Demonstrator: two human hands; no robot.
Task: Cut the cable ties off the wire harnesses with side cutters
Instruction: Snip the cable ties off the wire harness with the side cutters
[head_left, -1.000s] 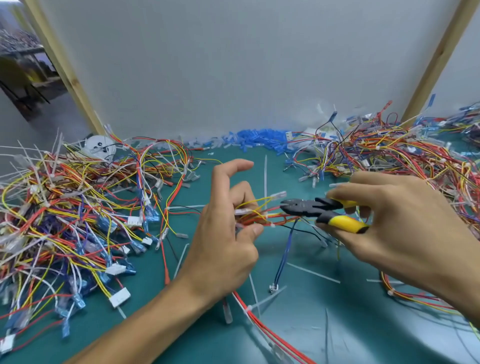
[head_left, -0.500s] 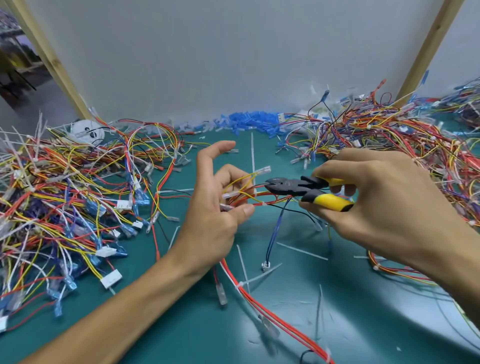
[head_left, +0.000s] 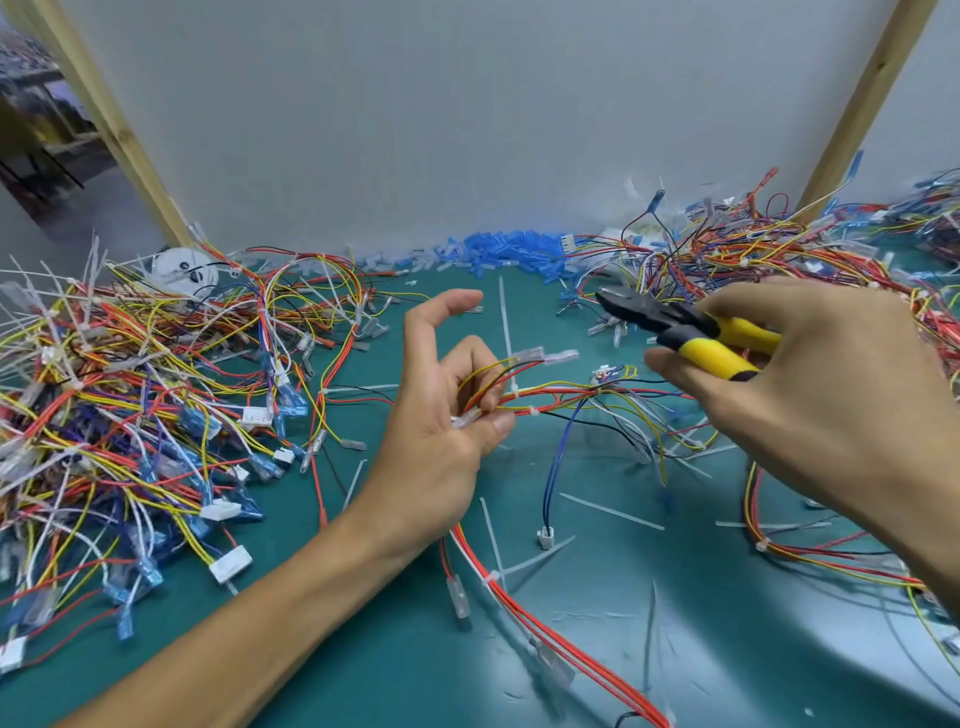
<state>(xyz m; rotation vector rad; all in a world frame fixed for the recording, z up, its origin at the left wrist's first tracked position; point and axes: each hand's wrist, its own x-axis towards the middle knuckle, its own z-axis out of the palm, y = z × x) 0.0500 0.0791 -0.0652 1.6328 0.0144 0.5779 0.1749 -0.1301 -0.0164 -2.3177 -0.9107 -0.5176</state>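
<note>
White cable tie (head_left: 515, 388): cinched round the wire harness (head_left: 563, 396), just right of the left fingers. Its long tail stands up toward the grey panel (head_left: 467, 114). A second tie (head_left: 534, 412), a small knot, sits slightly lower on the same bundle.
Harness: yellow, red and black strands held above the teal mat (head_left: 597, 654). It runs right from the left hand to a branch point, where blue and black leads droop to the mat. Its near end is hidden behind curled fingers.
Left hand (head_left: 441, 431): thumb and curled middle fingers pinch the harness end. Index finger raised, crooked, touching nothing.
Side cutters (head_left: 691, 332): black head, yellow handles, up and right of the harness and apart from it, nose pointing left. Handle ends buried in the palm. Jaws parted or closed: cannot tell.
Right hand (head_left: 810, 395): fingers wrapped round both handles. Wrist cut off by the frame edge.
Mat: tie off-cuts (head_left: 610, 512) and a red-wired harness (head_left: 545, 634) lie loose.
Left pile (head_left: 130, 405): tangled harnesses with tie tails sticking out. It runs off the left edge.
Right pile (head_left: 753, 254): partly hidden by the right hand, blurred at far right.
Blue sleeves (head_left: 509, 254): heaped along the panel's foot, between the piles.
White round item (head_left: 182, 267): half buried behind the left pile, not identifiable.
</note>
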